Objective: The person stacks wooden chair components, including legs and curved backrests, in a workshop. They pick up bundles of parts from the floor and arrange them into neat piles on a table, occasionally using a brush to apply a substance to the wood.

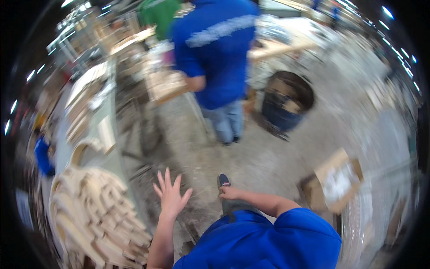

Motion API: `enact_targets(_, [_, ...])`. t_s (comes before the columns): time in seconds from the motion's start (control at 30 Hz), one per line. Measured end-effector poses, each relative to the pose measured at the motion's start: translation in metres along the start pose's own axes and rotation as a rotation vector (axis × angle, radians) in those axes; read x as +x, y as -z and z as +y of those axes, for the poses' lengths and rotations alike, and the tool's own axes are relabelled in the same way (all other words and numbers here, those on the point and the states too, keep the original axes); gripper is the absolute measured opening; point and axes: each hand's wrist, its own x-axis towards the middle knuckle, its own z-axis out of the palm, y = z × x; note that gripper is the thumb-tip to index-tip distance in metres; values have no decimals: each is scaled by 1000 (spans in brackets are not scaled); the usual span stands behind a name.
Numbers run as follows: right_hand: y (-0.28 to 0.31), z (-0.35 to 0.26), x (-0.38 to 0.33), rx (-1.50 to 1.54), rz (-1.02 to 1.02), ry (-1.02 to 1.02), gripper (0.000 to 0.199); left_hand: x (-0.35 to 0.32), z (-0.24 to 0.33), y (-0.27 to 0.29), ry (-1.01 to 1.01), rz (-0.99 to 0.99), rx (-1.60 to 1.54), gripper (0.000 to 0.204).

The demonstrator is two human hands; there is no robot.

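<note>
My left hand (pixel 173 196) is raised out in front of me with its fingers spread, and nothing is in it. Nearest to it, on the left, lies a large pile of curved pale wooden pieces (pixel 96 210) on a long greenish table (pixel 112 121). My right hand (pixel 229 193) is held before my body, above my dark shoe (pixel 223 180). Its fingers look curled in, and whether anything is inside them is hidden.
A co-worker in a blue shirt (pixel 219 54) stands ahead at a wooden worktable (pixel 168 92). Beyond to the right is a dark round bin (pixel 309 92) with material inside. An open cardboard box (pixel 333 157) with white contents sits on the right. Straight wooden strips (pixel 85 96) lie farther along the table.
</note>
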Motion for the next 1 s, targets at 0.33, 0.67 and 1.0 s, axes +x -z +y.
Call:
enact_targets(0.33, [-46,154,-319,170,201,-594,49,-142,176,-213,-528,-1004,105,63])
enact_targets(0.67, [-137,320,-636,571,698,-721,47,-207,409,-336,-191,-1108,-200,48])
enact_targets(1.0, [-242,460,-903,934,1193,-1081,45,-255,659,-454,-377,-1178,8,45])
